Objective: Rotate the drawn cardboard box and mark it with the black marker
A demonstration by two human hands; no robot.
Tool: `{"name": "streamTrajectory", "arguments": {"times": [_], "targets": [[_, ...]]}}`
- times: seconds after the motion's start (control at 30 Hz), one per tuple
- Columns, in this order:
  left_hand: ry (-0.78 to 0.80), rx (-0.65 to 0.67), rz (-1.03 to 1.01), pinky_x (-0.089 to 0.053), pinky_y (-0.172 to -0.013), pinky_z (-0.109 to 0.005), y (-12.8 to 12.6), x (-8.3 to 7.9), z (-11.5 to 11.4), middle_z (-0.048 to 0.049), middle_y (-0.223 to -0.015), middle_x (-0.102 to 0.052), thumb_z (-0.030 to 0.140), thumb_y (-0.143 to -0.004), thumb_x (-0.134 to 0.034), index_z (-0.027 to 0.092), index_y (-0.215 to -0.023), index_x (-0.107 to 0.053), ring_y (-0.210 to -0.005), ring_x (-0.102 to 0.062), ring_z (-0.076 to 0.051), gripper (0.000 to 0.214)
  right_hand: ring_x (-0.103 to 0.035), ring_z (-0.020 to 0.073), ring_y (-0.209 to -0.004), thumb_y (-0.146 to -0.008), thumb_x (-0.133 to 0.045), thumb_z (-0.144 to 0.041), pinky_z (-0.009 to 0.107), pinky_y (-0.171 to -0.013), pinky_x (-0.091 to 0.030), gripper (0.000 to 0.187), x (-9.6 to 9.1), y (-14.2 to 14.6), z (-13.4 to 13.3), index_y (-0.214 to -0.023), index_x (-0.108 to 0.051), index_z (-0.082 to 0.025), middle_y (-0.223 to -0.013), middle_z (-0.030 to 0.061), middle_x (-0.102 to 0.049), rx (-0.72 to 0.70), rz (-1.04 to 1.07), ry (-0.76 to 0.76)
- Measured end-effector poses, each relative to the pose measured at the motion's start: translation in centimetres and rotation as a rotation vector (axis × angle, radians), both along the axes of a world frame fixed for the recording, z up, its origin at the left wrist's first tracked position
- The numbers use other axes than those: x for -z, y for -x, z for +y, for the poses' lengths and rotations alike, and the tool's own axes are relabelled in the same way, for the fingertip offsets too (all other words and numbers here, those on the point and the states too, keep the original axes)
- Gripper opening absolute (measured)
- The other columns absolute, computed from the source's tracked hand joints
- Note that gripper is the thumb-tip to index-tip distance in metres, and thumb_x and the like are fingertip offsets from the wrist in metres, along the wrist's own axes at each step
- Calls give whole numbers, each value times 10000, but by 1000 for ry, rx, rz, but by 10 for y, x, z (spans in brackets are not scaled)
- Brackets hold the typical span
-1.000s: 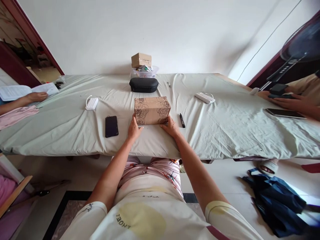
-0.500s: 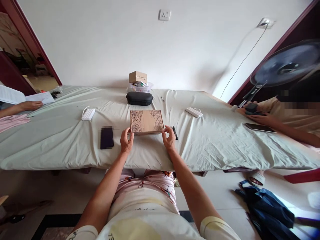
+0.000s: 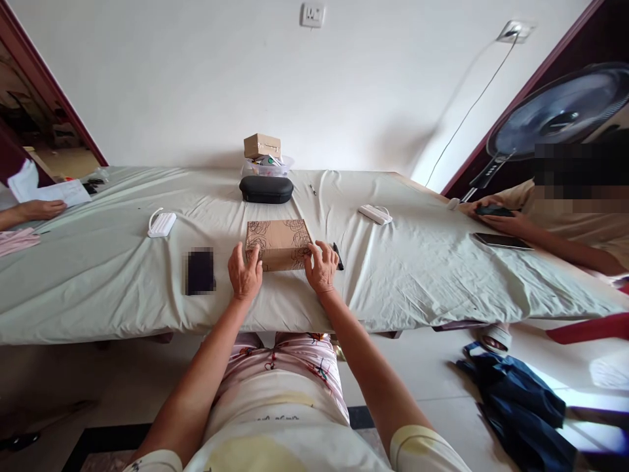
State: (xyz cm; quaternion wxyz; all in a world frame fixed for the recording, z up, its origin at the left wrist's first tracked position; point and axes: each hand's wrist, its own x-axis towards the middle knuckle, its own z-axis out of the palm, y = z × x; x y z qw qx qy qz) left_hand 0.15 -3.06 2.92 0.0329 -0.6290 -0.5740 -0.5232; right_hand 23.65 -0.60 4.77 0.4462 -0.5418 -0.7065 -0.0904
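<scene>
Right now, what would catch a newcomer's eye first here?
Likely the brown cardboard box with black scribbles, central between the person's left hand and right hand. Behind it sits an oblong black case; at the far right stands a large, dark, round fan.

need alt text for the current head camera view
A person's left hand and right hand are at the near corners of a brown cardboard box with black scribbles, on a wrinkled pale green tablecloth. A black oblong case lies behind it.
</scene>
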Motion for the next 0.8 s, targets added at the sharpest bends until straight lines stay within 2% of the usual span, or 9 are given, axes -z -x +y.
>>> {"name": "streamTrajectory", "arguments": {"times": [0.13,0.27,0.33,0.4,0.5,0.57,0.63,0.73,0.8], "targets": [[49,111,152,-151,-1273,-652,-7,-5,-5,-145,-1647,-426,270,-959,-584,281,-1446,-627,-1590,-248,-398,489,-429,312,-1494,-1002,-491,-248,552,-1260,-223,445,-3,20,-7,-1426,-613,-310,-1532,108,-560,-75,-189,29],[54,121,256,-161,-1272,-660,-8,-6,-4,-158,-1623,-465,256,-961,-587,251,-1480,-597,-1604,-199,-410,519,-419,301,-1510,-1012,-494,-251,556,-1281,-191,468,-2,29,-7,-1467,-574,-324,-1561,95,-545,-132,-248,19],[52,95,297,-192,-1271,-646,-6,-6,-3,-169,-1617,-470,244,-966,-582,231,-1486,-590,-1603,-207,-405,521,-431,312,-1498,-1013,-504,-285,559,-1262,-250,455,1,23,-2,-1462,-573,-301,-1562,115,-536,-82,-189,-8],[46,68,336,-216,-1272,-629,-5,-6,-2,-165,-1610,-480,238,-972,-575,227,-1486,-587,-1599,-227,-394,515,-515,325,-1417,-1013,-509,-353,530,-1175,-402,469,7,13,6,-1464,-555,-234,-1514,169,-560,-35,-70,-21],[36,34,373,-202,-1273,-638,-4,-5,0,-156,-1609,-483,278,-980,-577,236,-1478,-590,-1595,-241,-393,500,-706,275,-1022,-1009,-501,-467,413,-866,-583,480,17,-1,17,-1378,-567,-167,-1181,169,-723,-50,121,56],[30,3,354,-172,-1268,-667,-3,-2,1,-173,-1629,-451,349,-986,-579,220,-1488,-574,-1597,-225,-409,518,-700,222,-801,-1006,-510,-498,342,-735,-576,399,22,-5,20,-1216,-621,-179,-941,100,-740,-137,143,108],[17,-31,303,-151,-1259,-688,0,2,3,-216,-1649,-401,450,-991,-565,169,-1533,-510,-1597,-212,-427,613,-681,192,-734,-1012,-519,-485,303,-701,-558,329,25,-2,17,-1102,-636,-190,-856,69,-724,-288,71,107],[-11,-13,248,-141,-1250,-698,4,8,6,-264,-1657,-356,604,-972,-542,121,-1582,-422,-1591,-213,-448,788,-689,176,-770,-1041,-491,-413,288,-722,-555,291,25,11,7,-1166,-634,-193,-934,83,-742,-552,-150,44],[-36,61,250,-161,-1247,-690,5,11,7,-253,-1672,-330,661,-942,-565,159,-1558,-469,-1587,-218,-456,801,-699,184,-833,-1054,-470,-373,304,-762,-561,302,23,19,1,-1237,-637,-201,-1031,104,-751,-673,-313,-13]]}}
